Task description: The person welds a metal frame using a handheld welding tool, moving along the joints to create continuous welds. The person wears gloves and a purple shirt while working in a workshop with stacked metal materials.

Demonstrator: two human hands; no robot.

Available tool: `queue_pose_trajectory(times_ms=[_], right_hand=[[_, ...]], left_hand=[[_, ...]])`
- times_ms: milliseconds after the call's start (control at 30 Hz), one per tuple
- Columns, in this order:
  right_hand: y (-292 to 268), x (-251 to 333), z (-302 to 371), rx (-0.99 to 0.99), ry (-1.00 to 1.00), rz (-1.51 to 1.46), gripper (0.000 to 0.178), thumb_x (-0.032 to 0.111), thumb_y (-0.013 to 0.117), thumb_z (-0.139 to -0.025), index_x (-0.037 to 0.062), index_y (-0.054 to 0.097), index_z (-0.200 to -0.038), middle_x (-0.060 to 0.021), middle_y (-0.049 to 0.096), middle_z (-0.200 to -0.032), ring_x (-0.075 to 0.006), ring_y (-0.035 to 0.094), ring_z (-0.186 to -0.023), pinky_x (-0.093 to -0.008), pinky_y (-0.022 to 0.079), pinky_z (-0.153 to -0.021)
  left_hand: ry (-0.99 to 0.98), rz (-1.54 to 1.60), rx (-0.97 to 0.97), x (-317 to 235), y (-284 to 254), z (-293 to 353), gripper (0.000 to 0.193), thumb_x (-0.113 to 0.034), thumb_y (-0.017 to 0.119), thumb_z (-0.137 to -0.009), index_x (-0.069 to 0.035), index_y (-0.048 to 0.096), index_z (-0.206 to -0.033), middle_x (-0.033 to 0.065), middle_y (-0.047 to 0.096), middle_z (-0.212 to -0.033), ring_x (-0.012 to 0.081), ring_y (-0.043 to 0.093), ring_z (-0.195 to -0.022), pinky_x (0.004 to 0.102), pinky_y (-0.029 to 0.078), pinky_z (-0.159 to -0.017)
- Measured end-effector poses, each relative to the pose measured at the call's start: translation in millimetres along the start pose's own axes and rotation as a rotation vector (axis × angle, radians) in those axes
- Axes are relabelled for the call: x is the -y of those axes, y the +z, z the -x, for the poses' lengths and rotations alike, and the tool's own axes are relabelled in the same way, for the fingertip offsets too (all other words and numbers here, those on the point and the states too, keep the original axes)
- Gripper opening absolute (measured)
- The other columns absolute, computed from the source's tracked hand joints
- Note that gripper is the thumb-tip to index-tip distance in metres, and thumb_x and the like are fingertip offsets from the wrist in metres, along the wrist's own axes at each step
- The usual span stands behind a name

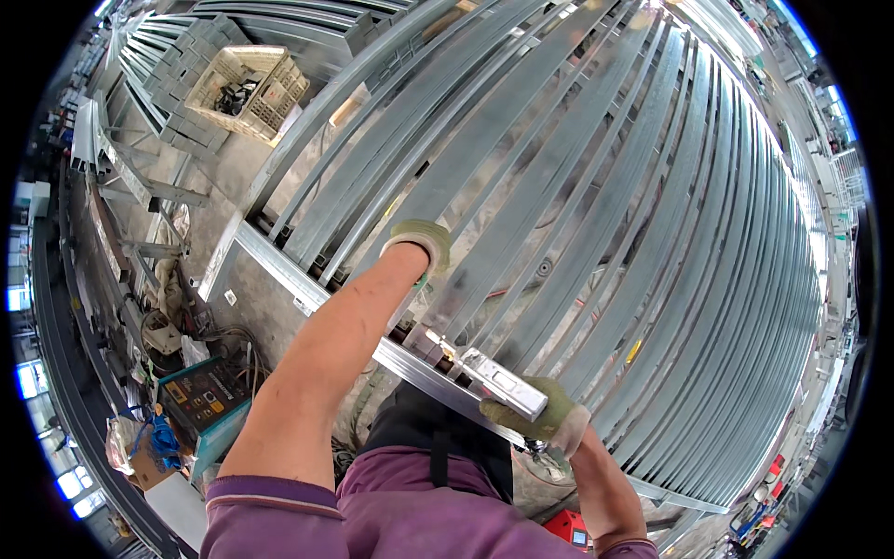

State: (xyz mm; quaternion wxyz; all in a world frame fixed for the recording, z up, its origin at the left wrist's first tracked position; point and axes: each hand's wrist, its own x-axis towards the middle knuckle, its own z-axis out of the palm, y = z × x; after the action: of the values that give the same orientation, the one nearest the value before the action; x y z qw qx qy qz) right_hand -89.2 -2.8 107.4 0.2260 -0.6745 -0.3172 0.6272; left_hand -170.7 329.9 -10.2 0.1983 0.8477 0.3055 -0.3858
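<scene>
1. Step in hand: this looks like work with a handheld tool at the near ends of the metal bars, close to the front rail (433,380). The left hand (419,247) seems to steady a bar while the right does the fine work.
2. Left fingers: the glove lies on or against a wide grey bar (475,158); its fingertips are hidden, so I cannot tell whether they are spread or pressed together.
3. Right fingers: the right hand (538,412) has its gloved fingers curled round the rear of a silver tool (505,382) — its body stretches ahead of them, the bright tip pointing up and left towards the bar ends, below the left fingers. Whether the tip touches metal I cannot tell.
4. Next move: probably calls for a steady right grip and a precisely placed tip, with the left fingers clear of it.
5. Counts: two gloved hands, one silver tool, one front rail; bars too many and overlapping to count — most lie to the right of the left fingers. One yellowish crate (275,107) stands beyond them, up and left; one control box (209,396) sits down and left.
</scene>
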Motion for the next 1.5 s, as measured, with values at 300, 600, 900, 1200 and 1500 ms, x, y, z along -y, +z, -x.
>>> queue_pose_trajectory(times_ms=[300, 600, 900, 1200, 1500], right_hand=[[-6, -41, 68, -0.115, -0.034, -0.139, 0.049, 0.033, 0.088, -0.096, 0.0094, 0.076, -0.137, -0.0081, 0.083, -0.112, -0.0137, 0.076, -0.104, -0.0336, 0.06, -0.091], [2, -49, 106, -0.173, -0.104, -0.166, 0.033, 0.029, 0.087, -0.098, 0.0028, 0.079, -0.116, -0.0048, 0.077, -0.091, -0.0086, 0.066, -0.084, -0.0335, 0.057, -0.076], [33, -69, 91, -0.114, -0.074, -0.343, 0.036, 0.024, 0.089, -0.097, 0.0053, 0.078, -0.125, 0.0023, 0.078, -0.1, -0.0058, 0.069, -0.094, -0.0286, 0.058, -0.083], [47, -53, 43, -0.081, -0.154, -0.287, 0.05, 0.042, 0.089, -0.093, 0.0107, 0.078, -0.131, -0.0088, 0.083, -0.108, -0.0199, 0.078, -0.099, -0.0352, 0.061, -0.088], [43, 22, -16, -0.01, -0.002, 0.203, 0.051, 0.047, 0.09, -0.091, 0.0105, 0.079, -0.125, -0.0098, 0.082, -0.107, -0.0213, 0.078, -0.098, -0.0368, 0.061, -0.09]], left_hand=[[-0.093, 0.017, 0.044, -10, -16, 18, 0.044, -0.028, 0.074, -0.093, -0.003, 0.079, -0.129, 0.0229, 0.079, -0.127, 0.0382, 0.078, -0.113, 0.0496, 0.061, -0.099], [-0.146, -0.008, -0.019, -9, -4, 12, 0.05, -0.038, 0.076, -0.094, -0.007, 0.078, -0.134, 0.0209, 0.075, -0.136, 0.0387, 0.074, -0.122, 0.0511, 0.059, -0.105], [-0.145, 0.005, 0.057, -7, -9, 14, 0.052, -0.042, 0.075, -0.095, -0.004, 0.078, -0.132, 0.0205, 0.077, -0.133, 0.0371, 0.074, -0.122, 0.0489, 0.059, -0.106], [-0.045, 0.006, 0.104, 4, -14, 2, 0.048, -0.038, 0.074, -0.096, -0.004, 0.08, -0.128, 0.021, 0.078, -0.13, 0.0378, 0.076, -0.117, 0.0496, 0.06, -0.102], [0.207, 0.115, 0.005, 35, -11, 13, 0.053, -0.048, 0.061, -0.106, -0.001, 0.079, -0.122, 0.0175, 0.083, -0.106, 0.0359, 0.077, -0.108, 0.0467, 0.056, -0.101]])
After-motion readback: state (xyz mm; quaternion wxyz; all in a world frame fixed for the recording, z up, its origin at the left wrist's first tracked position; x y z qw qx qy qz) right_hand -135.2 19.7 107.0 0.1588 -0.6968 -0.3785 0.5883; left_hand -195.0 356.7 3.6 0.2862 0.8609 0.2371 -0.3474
